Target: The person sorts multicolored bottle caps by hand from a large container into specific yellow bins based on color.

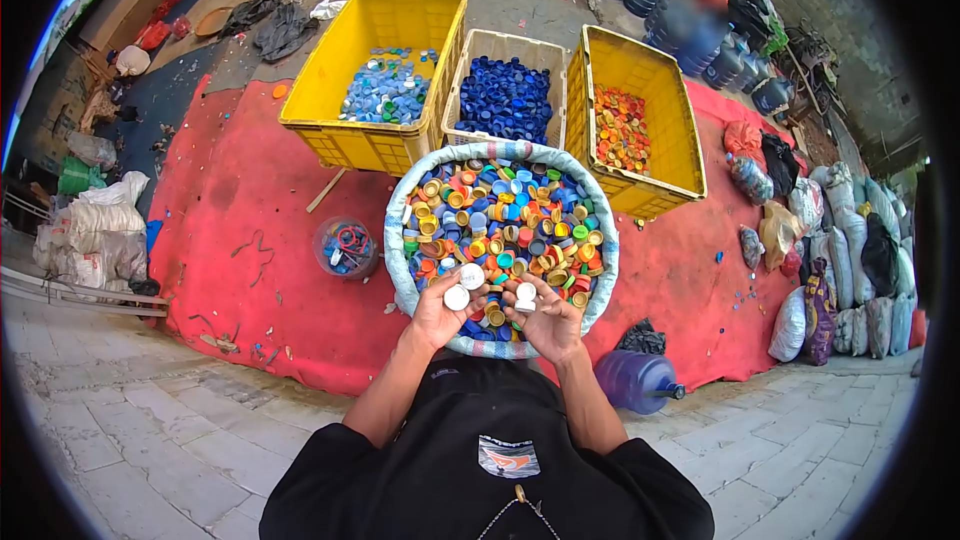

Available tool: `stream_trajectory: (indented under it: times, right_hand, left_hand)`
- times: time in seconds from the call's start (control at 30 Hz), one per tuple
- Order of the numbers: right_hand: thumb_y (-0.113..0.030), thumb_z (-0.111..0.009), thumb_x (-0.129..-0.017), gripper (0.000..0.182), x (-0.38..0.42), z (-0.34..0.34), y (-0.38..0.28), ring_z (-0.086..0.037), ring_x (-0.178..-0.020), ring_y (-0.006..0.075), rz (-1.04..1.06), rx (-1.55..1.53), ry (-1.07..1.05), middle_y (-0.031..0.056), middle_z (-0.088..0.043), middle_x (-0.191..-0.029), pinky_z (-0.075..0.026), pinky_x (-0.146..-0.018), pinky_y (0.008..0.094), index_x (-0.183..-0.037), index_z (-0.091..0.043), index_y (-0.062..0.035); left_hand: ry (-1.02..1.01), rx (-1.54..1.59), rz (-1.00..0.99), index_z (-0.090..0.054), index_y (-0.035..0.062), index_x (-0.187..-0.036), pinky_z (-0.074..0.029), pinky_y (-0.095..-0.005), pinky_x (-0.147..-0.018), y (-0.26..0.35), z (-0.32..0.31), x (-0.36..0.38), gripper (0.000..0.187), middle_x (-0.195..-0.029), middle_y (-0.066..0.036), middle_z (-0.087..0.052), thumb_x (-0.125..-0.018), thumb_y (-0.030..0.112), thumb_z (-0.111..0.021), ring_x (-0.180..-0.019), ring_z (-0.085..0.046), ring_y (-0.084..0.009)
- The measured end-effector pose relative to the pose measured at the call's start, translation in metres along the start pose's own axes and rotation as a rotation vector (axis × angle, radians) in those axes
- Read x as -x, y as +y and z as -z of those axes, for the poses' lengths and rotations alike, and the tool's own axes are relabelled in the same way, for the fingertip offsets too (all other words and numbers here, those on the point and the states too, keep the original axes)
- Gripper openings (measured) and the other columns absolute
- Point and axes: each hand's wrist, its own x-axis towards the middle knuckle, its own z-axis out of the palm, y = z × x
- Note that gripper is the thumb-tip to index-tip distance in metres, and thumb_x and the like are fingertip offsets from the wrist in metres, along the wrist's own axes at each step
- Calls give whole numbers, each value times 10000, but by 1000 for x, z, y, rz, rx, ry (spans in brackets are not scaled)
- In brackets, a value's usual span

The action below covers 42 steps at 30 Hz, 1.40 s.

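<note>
My left hand [440, 309] is closed on white bottle caps [456, 297], over the near part of a round container [398, 270] with a pale cloth rim. Mixed caps [505, 230] in many colours fill that container. To the right, at about the same height, my right hand [549, 317] grips more white caps [525, 297] with its fingers curled. The two hands are apart, with coloured caps showing between them.
Beyond the round container stand a yellow crate [365, 135] with light blue caps, a white crate [505, 137] with dark blue caps and a yellow crate [655, 190] with orange caps. A large bottle [632, 382] lies at the near right; a small tub [345, 247] stands left.
</note>
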Motion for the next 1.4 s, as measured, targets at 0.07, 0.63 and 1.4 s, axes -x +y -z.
stream_trajectory:
  times: [0.07, 0.63, 1.4]
  right_hand:
    - [-75, -546, -627, 631, 3, 0, 10, -550, -1177, 350, 25, -53, 35, 224, -547, -1292, -436, -1030, 448, -1254, -544, -6]
    - [-55, -483, -611, 540, -119, -74, 55, -513, -1184, 338, -30, 70, 154, 213, -548, -1194, -337, -1126, 468, -1132, -506, 82]
    - [44, -447, -834, 391, -45, -2, 14, -616, -882, 175, 462, 1000, 507, 174, -604, -1130, -515, -780, 278, -1225, -458, 60]
  left_hand:
    - [-8, 26, -2, -512, -8, -1235, -560, -368, -807, 0, -6, -5, 343, -1169, -172, -628, -974, 212, -477, -982, -656, -267]
    - [126, 297, -332, -502, -27, -1210, -509, -419, -935, 83, 13, -24, 349, -1159, -173, -602, -965, 219, -472, -1070, -603, -302]
    - [512, -910, -654, -585, 0, -1073, -477, -264, -745, 92, 49, -27, 274, -917, -57, -670, -840, 108, -682, -808, -610, -124]
